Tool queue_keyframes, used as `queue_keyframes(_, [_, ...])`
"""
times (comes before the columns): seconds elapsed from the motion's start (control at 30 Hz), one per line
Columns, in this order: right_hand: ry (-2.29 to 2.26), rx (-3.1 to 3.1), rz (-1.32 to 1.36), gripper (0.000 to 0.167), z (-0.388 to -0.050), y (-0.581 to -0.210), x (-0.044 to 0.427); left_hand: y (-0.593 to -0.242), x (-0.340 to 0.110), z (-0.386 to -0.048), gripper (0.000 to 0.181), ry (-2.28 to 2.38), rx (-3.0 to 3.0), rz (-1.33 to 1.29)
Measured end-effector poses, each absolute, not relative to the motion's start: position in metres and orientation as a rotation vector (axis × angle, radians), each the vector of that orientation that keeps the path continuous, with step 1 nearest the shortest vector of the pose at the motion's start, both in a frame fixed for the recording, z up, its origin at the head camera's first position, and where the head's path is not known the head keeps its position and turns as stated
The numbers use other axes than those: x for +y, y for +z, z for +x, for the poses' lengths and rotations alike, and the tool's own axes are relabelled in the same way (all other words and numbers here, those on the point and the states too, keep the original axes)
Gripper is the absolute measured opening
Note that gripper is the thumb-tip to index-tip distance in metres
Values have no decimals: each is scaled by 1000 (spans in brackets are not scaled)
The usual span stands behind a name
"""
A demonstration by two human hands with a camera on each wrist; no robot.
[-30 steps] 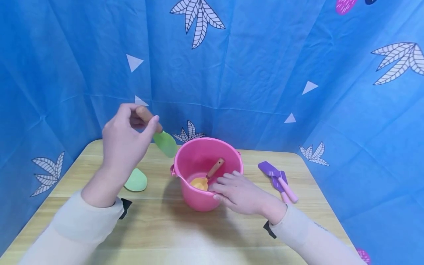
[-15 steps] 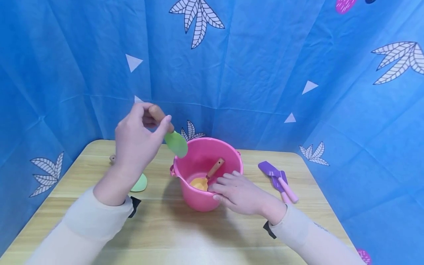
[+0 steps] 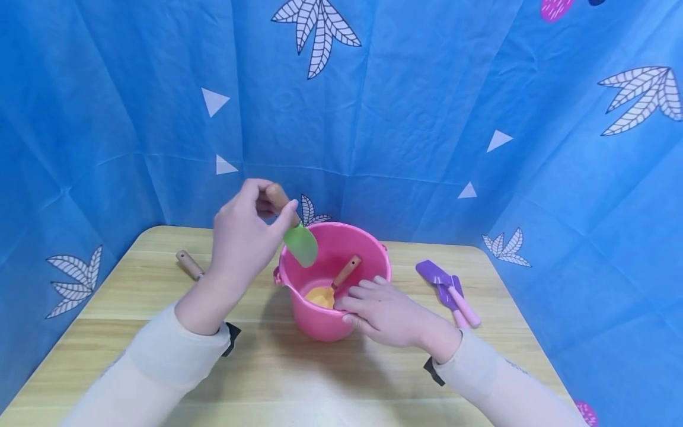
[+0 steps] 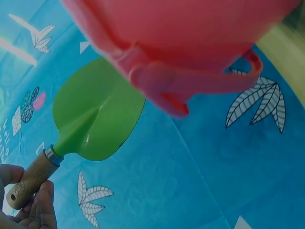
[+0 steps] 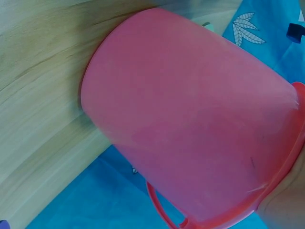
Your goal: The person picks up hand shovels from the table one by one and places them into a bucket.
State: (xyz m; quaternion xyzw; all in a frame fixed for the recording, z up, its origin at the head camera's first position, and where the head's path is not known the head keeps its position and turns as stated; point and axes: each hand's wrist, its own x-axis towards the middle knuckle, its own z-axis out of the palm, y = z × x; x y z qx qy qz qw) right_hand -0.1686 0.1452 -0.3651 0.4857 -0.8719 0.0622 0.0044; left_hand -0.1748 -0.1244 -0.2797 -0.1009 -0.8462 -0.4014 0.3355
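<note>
While the right hand (image 3: 379, 311) steadies the bucket (image 3: 320, 328), the left hand (image 3: 245, 234) holds the green trowel (image 3: 301, 242) at the far left of the bucket's mouth. The left grip is clamped on the trowel's wooden handle, blade angled down and right; contact between blade and rim cannot be determined. The right grip is clamped on the near-right rim, fingers inside, thumb outside. The bucket stands upright on the table (image 3: 277, 397), with the yellow trowel (image 3: 320, 296) inside, its handle leaning far right. Two purple tools (image 3: 433, 271) lie crossed at right; at left, a brown handle (image 3: 189, 264) shows, partly hidden by the left arm (image 3: 160, 359). Caution: the green blade could strike the rim if lowered too far left. It could swivel if the hold on the handle loosens. Landing on the yellow trowel could jam both. Excess pressure on the near-right rim could tip the bucket.
</note>
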Motion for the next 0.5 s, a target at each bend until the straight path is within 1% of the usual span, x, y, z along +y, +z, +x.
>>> queue_keyframes(0.23, [193, -2730, 1518, 29, -167, -366, 145, -292, -118, -176, 36, -1059, -2273, -274])
queue_keyframes(0.5, [187, -2736, 1510, 30, -167, -366, 145, -302, -115, -179, 34, -1063, -2313, -280])
